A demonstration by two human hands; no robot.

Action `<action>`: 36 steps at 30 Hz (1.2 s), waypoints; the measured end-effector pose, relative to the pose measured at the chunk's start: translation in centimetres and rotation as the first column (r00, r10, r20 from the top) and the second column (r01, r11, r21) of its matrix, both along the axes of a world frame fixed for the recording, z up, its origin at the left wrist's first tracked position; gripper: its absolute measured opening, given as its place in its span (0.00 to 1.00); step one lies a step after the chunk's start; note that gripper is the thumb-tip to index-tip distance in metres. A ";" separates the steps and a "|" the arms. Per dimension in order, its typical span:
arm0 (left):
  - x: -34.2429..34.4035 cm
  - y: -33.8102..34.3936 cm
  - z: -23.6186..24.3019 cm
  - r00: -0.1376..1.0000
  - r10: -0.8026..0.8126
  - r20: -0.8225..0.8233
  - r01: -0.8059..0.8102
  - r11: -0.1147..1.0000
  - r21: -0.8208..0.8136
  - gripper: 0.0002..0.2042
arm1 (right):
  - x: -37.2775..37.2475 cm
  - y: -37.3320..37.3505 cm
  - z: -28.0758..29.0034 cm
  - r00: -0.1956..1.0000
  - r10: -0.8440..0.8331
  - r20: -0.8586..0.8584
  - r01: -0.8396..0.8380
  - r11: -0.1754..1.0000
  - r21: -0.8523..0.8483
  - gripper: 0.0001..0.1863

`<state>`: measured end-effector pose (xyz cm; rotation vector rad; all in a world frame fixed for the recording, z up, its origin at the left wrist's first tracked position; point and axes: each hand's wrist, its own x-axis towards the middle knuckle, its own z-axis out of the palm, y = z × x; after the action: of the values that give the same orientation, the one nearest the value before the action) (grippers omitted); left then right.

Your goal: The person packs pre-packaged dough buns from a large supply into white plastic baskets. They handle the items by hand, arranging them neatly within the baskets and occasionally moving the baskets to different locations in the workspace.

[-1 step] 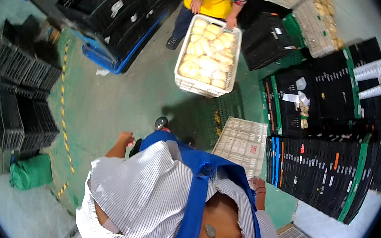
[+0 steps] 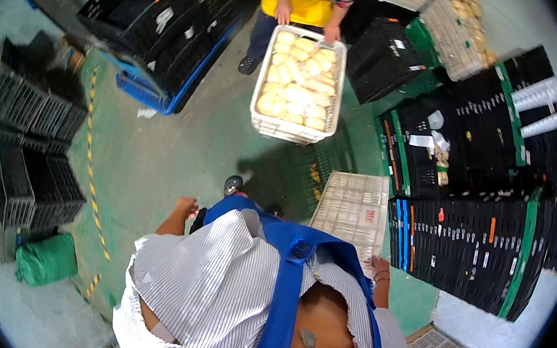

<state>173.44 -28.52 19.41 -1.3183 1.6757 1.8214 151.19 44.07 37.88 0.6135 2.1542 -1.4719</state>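
Note:
My right hand grips the near edge of a white slatted plastic crate beside my right hip; its fingertips are partly hidden. My left hand hangs free at my left side, its fingers loosely bent and apart, with nothing visible in it. In front of me, a co-worker in a yellow apron holds a white crate with both hands. It is full of pale, rounded, bagged pieces, perhaps vegetables, which I cannot identify for sure.
Black crates are stacked on my right. More black crates stand on a blue trolley at far left and along the left wall. A green sack lies near a yellow-black floor line. White crates stand at the far right.
The surroundings have shifted slightly left in the picture. The co-worker's filled crate stays in both hands, and my right hand stays on the white crate.

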 end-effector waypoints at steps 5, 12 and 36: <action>-8.9 6.2 8.9 0.982 0.174 -0.072 -0.158 0.969 0.191 0.14 | -5.6 -1.0 5.8 0.983 0.176 -0.053 -0.156 0.952 0.263 0.08; -10.7 8.5 10.9 0.932 0.334 0.139 -0.359 0.900 0.248 0.17 | -14.5 -2.9 19.1 0.849 0.492 -0.194 -0.393 0.831 0.393 0.06; -52.3 20.1 27.3 0.801 0.358 -0.480 0.201 0.594 0.779 0.21 | -39.3 -29.1 49.6 0.247 0.934 -0.258 -0.436 0.345 0.832 0.12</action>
<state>121.17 -8.39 46.73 -0.4066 0.6856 2.7591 111.90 14.94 87.50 -1.0560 2.8466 -0.3470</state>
